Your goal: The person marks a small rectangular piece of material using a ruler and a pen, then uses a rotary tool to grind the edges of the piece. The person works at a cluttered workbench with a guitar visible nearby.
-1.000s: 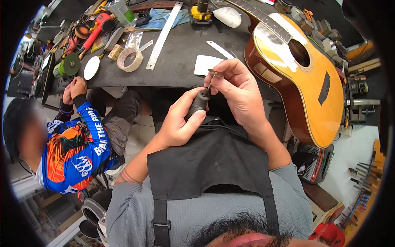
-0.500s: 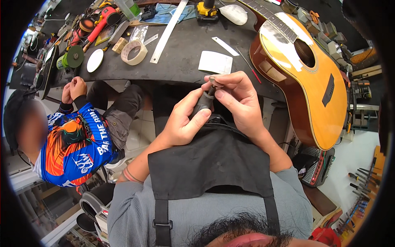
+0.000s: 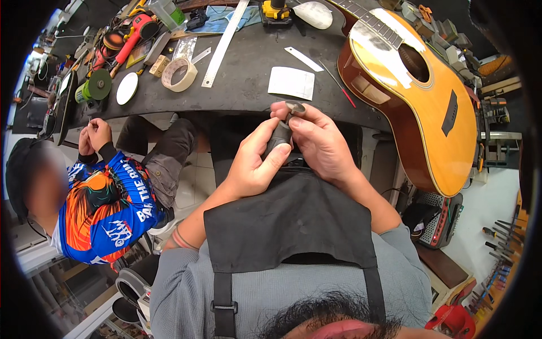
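Over the last second, the right hand (image 3: 324, 146) has lowered and the metal disc (image 3: 294, 106) has come closer to the dark rotary handpiece (image 3: 278, 137). The white paper (image 3: 291, 83) and red-handled thin tool (image 3: 347, 97), partly hidden then, now show fully.

Hand tool (image 3: 278, 135) in left fingers (image 3: 258, 137), before the near edge of the counter (image 3: 243, 85); right fingers (image 3: 317, 116) at its far end. On the counter beyond: paper (image 3: 291, 83), short ruler (image 3: 304, 59) behind it, rod (image 3: 346, 96) to its right, then guitar (image 3: 426, 113) rightmost, overhanging the near edge. Left of paper: long ruler (image 3: 223, 48); farther left, tape roll (image 3: 185, 82), then disc (image 3: 127, 88). Power tool (image 3: 276, 16) behind paper, toward the back.
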A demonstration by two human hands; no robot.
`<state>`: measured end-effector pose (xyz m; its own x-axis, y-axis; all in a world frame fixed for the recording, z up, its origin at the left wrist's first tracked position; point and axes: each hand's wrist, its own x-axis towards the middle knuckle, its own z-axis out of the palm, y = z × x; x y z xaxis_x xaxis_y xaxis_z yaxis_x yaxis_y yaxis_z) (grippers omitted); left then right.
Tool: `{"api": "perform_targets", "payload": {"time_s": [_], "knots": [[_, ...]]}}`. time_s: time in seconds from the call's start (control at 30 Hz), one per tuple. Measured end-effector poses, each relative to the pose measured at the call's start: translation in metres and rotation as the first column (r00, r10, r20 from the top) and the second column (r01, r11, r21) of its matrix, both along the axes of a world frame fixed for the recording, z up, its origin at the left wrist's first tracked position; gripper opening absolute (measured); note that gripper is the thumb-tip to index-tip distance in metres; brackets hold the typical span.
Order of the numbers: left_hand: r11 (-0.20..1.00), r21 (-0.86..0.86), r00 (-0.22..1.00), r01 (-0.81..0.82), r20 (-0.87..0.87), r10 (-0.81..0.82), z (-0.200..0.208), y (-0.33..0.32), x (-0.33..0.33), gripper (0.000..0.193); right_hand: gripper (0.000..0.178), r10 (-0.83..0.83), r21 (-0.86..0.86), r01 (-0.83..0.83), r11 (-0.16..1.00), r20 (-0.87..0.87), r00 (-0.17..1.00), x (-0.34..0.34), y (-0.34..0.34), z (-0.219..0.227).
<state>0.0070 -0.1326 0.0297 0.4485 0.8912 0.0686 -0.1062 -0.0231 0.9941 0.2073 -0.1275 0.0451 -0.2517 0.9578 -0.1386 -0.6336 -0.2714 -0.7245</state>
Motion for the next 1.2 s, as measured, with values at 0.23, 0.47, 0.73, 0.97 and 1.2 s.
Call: {"api": "perform_targets", "payload": {"time_s": [0.23,0.47,0.73,0.97,1.2], "knots": [[1.0,0.016,1.0,0.013,-0.021,-0.012,0.002,-0.001,-0.001,0.052,0.042,0.126,-0.083,-0.122,0.989,0.055,0.99,0.003,0.002,-0.001],[0.999,0.026,0.999,-0.032,-0.014,0.032,-0.005,-0.001,-0.005,0.052,0.029,0.085,-0.019,-0.085,0.996,0.011,0.996,-0.003,0.001,0.006],[0.991,0.137,0.997,-0.002,-0.082,0.014,0.0,-0.001,-0.007,0.048,0.039,0.137,0.062,-0.135,0.989,-0.027,0.99,0.001,0.003,0.003],[0.759,0.651,0.976,0.026,-0.18,0.122,0.0,0.005,-0.012,0.054,0.02,0.103,0.302,-0.097,0.948,-0.004,0.995,-0.003,-0.003,-0.001],[0.699,0.715,0.978,-0.011,-0.138,0.157,-0.012,-0.009,-0.019,0.05,0.019,0.142,0.454,-0.222,0.863,0.204,0.969,0.0,-0.011,0.027]]}}
